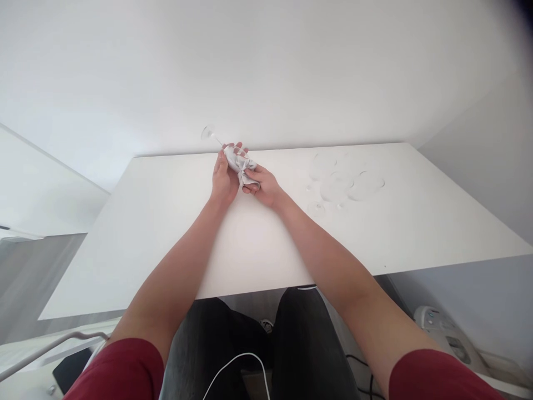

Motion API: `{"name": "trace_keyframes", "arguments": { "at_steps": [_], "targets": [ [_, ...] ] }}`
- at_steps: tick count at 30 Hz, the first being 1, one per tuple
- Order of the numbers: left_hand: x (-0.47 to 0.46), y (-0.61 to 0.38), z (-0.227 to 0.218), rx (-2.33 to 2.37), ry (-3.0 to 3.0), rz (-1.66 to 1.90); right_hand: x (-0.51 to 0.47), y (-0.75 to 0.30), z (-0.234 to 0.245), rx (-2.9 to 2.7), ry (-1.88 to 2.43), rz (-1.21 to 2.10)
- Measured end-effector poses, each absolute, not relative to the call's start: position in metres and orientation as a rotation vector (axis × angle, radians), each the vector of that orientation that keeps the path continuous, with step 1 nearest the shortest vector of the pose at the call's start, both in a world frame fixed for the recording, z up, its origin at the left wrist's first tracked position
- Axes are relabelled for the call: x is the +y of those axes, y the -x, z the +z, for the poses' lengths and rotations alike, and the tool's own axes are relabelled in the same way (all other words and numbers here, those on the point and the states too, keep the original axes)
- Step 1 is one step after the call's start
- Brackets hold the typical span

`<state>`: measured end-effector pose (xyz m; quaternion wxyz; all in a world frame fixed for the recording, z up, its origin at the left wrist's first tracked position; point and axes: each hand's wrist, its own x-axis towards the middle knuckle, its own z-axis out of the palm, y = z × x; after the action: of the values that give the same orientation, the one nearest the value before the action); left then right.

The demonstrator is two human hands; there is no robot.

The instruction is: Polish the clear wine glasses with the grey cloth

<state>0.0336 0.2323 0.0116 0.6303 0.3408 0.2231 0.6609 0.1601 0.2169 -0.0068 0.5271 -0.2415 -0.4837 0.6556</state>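
Observation:
A clear wine glass (207, 133) is held tilted above the back part of the white table, its foot and stem pointing up and to the left. My left hand (225, 180) is closed around its bowl, fingers curled behind it. A light grey-white cloth (240, 164) lies against the bowl and hides much of it. My right hand (266, 186) pinches the bunched cloth at the bowl's right end, thumb on top. Whether cloth reaches inside the bowl, I cannot tell.
Several clear stemmed glasses (337, 186) stand on the right half of the white table (145, 233), faint against it. A white wall (266, 72) rises behind the table's back edge. A white cable (245, 355) hangs near my legs. A pale appliance (445, 333) stands at lower right.

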Motion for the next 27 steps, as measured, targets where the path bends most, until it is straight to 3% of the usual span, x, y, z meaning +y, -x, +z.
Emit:
{"name": "trace_keyframes", "arguments": {
  "at_steps": [3, 11, 20, 27],
  "targets": [
    [0.237, -0.030, 0.003, 0.607, -0.900, 1.496, 0.218, -0.163, -0.005, -1.124, 0.584, 1.573],
    [0.240, -0.029, -0.006, 0.652, -0.978, 1.488, 0.213, -0.147, -0.003, -1.321, 0.827, 1.117],
    [0.241, -0.028, -0.005, 0.643, -1.058, 1.502, 0.216, -0.158, -0.001, -0.957, 0.530, 1.591],
    [0.239, -0.030, -0.002, 0.611, -1.068, 1.490, 0.219, -0.156, -0.003, -1.027, 0.607, 1.417]
  ]
}}
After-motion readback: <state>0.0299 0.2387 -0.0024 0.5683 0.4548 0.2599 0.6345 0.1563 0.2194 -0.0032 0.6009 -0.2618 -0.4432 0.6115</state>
